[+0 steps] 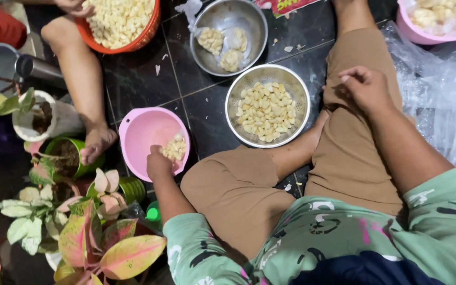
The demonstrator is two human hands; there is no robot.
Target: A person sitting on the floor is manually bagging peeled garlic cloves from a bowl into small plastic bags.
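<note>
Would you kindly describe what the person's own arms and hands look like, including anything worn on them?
Both forearms are bare, and the left hand and right hand wear no gloves. Short sleeves of pale green fabric with dark, white and pink printed patterns cover the upper arms. No rings, watch or bracelets can be seen.

I cannot see the fingers of my left hand (pixel 159 163); they are buried among the garlic cloves (pixel 176 147) in the pink bowl (pixel 143 129). My right hand (pixel 364 87) curls so its fingertips stay hidden. The orange basket (pixel 149 29) and the pink tub (pixel 420 34) are cut off by the top edge, and another person's hand (pixel 75 6) barely shows there.
</note>
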